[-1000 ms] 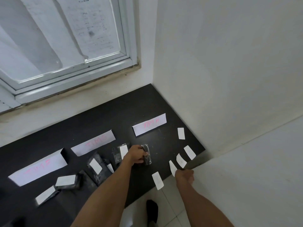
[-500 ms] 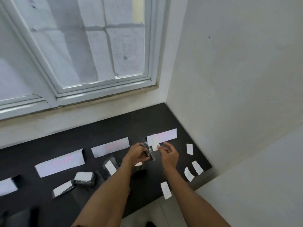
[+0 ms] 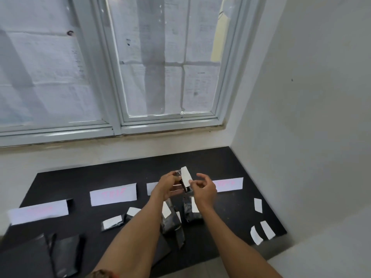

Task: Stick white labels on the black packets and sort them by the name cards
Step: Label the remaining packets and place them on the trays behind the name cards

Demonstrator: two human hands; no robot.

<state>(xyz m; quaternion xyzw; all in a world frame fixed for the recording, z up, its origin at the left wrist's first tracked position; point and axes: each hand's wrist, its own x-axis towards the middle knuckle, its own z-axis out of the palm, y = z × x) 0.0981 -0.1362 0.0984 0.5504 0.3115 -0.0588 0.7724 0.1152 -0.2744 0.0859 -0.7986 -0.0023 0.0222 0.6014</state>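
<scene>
Two bare forearms reach forward over a black tabletop (image 3: 200, 159) set into the corner of a room. The left hand (image 3: 166, 186) is raised above the table. Its fingers and thumb curl round a small black packet (image 3: 187, 188), held roughly upright between the two hands. A white label (image 3: 185, 176) lies against the packet's face, and its top end stands above the packet's upper edge. The right hand (image 3: 203, 189) is just beside it, thumb and forefinger pinching the label's lower right corner, the other fingers loosely curled.

From left to right on the table, plain black packets (image 3: 64, 255) lie in a pile at the near left edge. Behind them runs a row of four white name cards with pink writing too blurred to read: the first card (image 3: 38, 214), the second card (image 3: 113, 194), the third card (image 3: 151, 188), mostly hidden behind the left hand, and the fourth card (image 3: 228, 184), right of the right hand.

In front of the cards lie packets that already bear labels. Two labelled packets (image 3: 112, 223) are just left of the left forearm. A third packet (image 3: 168, 217) and a fourth packet (image 3: 191, 213) lie between the forearms, partly covered by them. Three loose labels (image 3: 267, 229) lie near the table's right edge, well apart from the hands.

Beyond the table is a white-framed window (image 3: 116, 87) backed with sheets of paper. A plain pale wall (image 3: 301, 97) stands on the right.
</scene>
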